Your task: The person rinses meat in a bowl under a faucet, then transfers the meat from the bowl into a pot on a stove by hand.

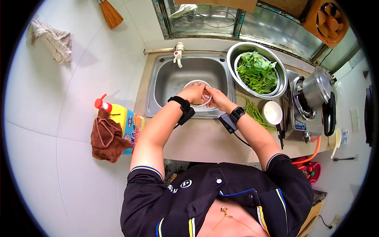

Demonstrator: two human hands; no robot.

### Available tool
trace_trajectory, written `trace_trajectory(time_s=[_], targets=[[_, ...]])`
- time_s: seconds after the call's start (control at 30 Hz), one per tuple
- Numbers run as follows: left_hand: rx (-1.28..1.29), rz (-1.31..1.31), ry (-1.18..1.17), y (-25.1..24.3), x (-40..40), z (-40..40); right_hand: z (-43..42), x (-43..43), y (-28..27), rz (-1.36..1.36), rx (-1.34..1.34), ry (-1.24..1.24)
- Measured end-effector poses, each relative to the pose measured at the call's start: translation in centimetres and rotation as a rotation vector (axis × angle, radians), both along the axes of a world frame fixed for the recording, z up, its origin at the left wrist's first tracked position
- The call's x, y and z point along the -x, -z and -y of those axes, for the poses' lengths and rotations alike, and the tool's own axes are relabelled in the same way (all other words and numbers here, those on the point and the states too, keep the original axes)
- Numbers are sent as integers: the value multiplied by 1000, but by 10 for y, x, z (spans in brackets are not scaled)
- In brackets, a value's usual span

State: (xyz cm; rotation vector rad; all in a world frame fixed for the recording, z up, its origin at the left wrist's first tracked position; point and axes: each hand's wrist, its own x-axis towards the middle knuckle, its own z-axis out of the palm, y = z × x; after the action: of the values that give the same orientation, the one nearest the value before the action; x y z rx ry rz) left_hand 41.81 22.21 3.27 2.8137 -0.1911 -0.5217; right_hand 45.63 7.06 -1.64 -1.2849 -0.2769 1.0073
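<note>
A white bowl [197,81] is at the front of the stainless steel sink [171,86], low in its basin. Small pinkish-purple pieces [205,97] show inside; what they are is too small to tell. My left hand [194,93] reaches over the bowl from the left with its fingers down inside, so its fingertips are hidden. On the bowl's right side, my right hand [218,99] grips the rim, fingers around the outer wall. Both wrists wear black straps with small boxes.
Right of the sink stand a metal basin [232,54] of leafy greens [257,71], green beans [254,112], a small white bowl [272,112] and chopsticks [279,136]. Beyond are a gas stove [299,118] and pressure cooker [316,87]. A tap [178,54] overhangs the sink; a yellow jug [118,118] stands left.
</note>
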Motion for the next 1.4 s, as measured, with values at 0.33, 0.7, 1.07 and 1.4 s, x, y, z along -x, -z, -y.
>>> trace_trajectory(time_s=[0.33,0.7,1.07,1.4], targets=[[546,-180,-242,-10,-8,-8,2,-4,1,-16,18,13],[515,58,1,-25,-5,-24,-1,0,-6,-1,14,-4],[115,-77,-37,10,-1,0,-3,3,1,-15,-23,27],[323,18,-21,4,-9,-4,0,5,-4,-45,-10,47]])
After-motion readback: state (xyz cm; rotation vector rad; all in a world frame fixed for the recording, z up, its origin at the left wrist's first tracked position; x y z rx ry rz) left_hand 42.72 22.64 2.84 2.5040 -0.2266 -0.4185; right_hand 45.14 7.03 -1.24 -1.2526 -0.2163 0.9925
